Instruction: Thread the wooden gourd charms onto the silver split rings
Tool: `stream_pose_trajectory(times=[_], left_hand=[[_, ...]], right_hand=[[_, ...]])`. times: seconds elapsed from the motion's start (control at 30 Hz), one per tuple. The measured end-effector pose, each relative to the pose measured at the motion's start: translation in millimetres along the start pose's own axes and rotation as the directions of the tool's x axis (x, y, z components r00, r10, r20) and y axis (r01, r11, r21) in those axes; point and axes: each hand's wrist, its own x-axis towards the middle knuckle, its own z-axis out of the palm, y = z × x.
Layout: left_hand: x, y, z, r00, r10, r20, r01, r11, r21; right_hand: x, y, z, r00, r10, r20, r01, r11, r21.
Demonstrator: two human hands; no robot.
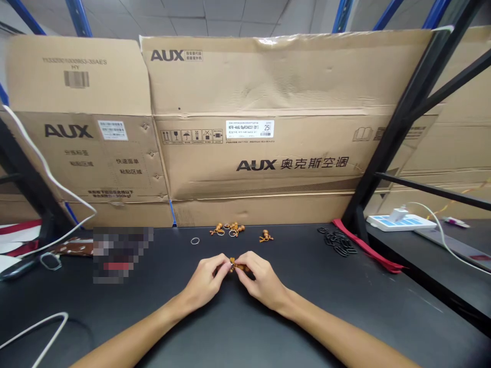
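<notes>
Above the middle of the black table, my left hand [209,281] and my right hand [264,281] meet at their fingertips around a small orange-brown gourd-shaped charm [232,263] with cord. My right fingers are closed on the charm's body and hide much of it. My left thumb and forefinger pinch its end, where a bit of ring or cord seems to show; I cannot make out which. Beyond the hands lie several similar charms [238,228], some with metal rings. A single charm [266,235] lies right of them, and a loose metal ring [195,240] to the left.
A pile of black oval loops [337,242] lies at right, beside a red strap [368,248]. Cardboard boxes [253,102] wall the back. A black frame post [387,133] and white power strip [414,223] stand right. White cables [49,171] and a pixelated patch [118,253] are left.
</notes>
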Motion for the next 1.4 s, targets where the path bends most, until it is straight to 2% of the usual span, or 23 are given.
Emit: stream_pose_trajectory(times=[0.57, 0.87, 0.97, 1.2, 1.27, 1.4], left_hand=[[-0.4, -2.1, 0.8, 0.996, -0.081, 0.026, 0.084, 0.989, -0.122], [-1.5, -4.7, -1.0, 0.995, -0.087, 0.045, 0.092, 0.986, -0.137], [-0.5, -6.2, -1.9, 0.995, -0.088, 0.04, 0.094, 0.979, -0.178], [2.6, -14.9, -1.1, 0.997, -0.078, 0.029, 0.083, 0.963, -0.257], [2.7, -16.9, -0.6, 0.997, -0.079, 0.021, 0.081, 0.963, -0.259], [2.4, -16.6, -0.3, 0.998, -0.056, 0.015, 0.057, 0.976, -0.212]], right_hand=[[-0.6, -1.5, 0.2, 0.994, -0.096, 0.047, 0.101, 0.988, -0.12], [-0.3, 1.6, -0.8, 0.985, -0.117, 0.128, 0.146, 0.96, -0.239], [-0.8, 2.0, -1.0, 0.987, -0.066, 0.146, 0.096, 0.974, -0.207], [-0.8, 3.2, -1.2, 0.968, 0.164, 0.187, -0.173, 0.984, 0.03], [0.1, 3.8, -1.7, 0.964, 0.173, 0.203, -0.183, 0.983, 0.032], [3.1, 2.3, -4.1, 0.966, 0.107, 0.236, -0.11, 0.994, 0.0]])
